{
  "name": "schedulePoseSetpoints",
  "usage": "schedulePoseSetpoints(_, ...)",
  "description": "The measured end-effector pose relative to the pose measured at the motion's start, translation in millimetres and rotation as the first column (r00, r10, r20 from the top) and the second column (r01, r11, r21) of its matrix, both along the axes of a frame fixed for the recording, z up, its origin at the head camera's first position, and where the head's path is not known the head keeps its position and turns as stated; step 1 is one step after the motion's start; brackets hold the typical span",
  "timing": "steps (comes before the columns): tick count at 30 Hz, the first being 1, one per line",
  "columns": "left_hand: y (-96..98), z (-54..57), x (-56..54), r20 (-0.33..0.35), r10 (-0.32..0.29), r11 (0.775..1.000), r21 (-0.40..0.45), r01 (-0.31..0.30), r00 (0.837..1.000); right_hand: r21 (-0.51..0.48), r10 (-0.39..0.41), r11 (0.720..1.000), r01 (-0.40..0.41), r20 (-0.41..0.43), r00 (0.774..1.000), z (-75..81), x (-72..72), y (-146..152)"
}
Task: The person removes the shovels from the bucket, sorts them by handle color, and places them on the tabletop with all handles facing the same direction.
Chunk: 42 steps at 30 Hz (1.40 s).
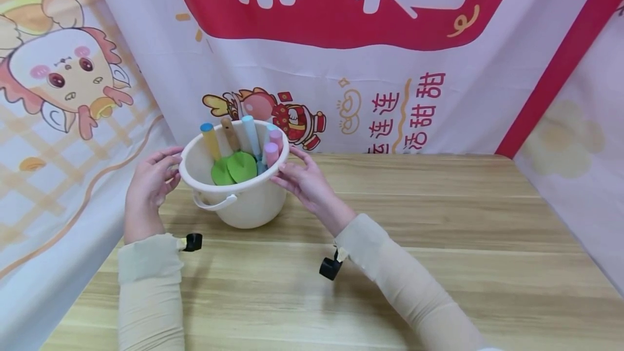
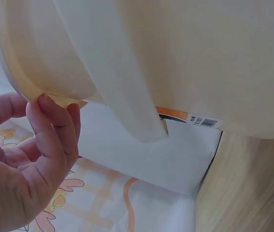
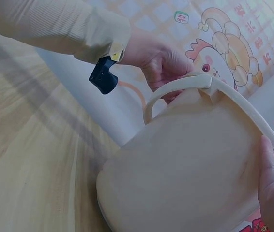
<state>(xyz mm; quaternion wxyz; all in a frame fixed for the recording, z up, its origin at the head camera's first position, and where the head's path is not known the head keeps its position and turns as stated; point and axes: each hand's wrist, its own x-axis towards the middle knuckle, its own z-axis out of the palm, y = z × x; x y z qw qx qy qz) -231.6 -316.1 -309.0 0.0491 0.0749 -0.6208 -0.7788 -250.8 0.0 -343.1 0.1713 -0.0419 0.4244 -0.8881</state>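
A cream plastic bucket (image 1: pixel 248 207) stands upright at the table's back left, its white carrying handle (image 1: pixel 214 205) hanging down at the front. My left hand (image 1: pixel 153 183) pinches the rim on the left side, as the left wrist view confirms. On the opposite side my right hand (image 1: pixel 309 180) grips the rim between thumb and fingers. Inside the bucket lean several small tools: two have green leaf-shaped blades (image 1: pixel 241 167). Their handles include a yellow one with a blue end (image 1: pixel 212 142), a brown one (image 1: pixel 231 134), a light blue one (image 1: pixel 251 134) and pink ones (image 1: pixel 271 153). The tools' lower ends are hidden.
The wood-grain table (image 1: pixel 439 215) spreads to the right and front of the bucket. Printed cloth (image 1: pixel 312 64) hangs directly behind, and another patterned cloth (image 1: pixel 53 150) borders the left side. Black cameras (image 1: pixel 331 267) are strapped at both wrists.
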Motion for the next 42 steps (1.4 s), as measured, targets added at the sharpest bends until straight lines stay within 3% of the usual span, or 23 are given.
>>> schedulePoseSetpoints(21,-6.3,2.7,-7.9,0.030,-0.068,0.997,0.041,0.067,0.997,0.013,0.016,1.000,-0.016,-0.005,1.000,2.1,0.0,7)
schedulePoseSetpoints(28,-4.4,0.4,-10.2,0.015,-0.102,0.995,0.007,0.102,0.995,0.015,0.012,1.000,-0.012,0.000,1.000,0.9,-0.6,13)
schedulePoseSetpoints(42,-1.0,0.6,-9.0,0.032,-0.112,0.992,-0.056,0.113,0.993,0.044,0.025,0.999,-0.026,0.014,1.000,1.0,-1.8,23)
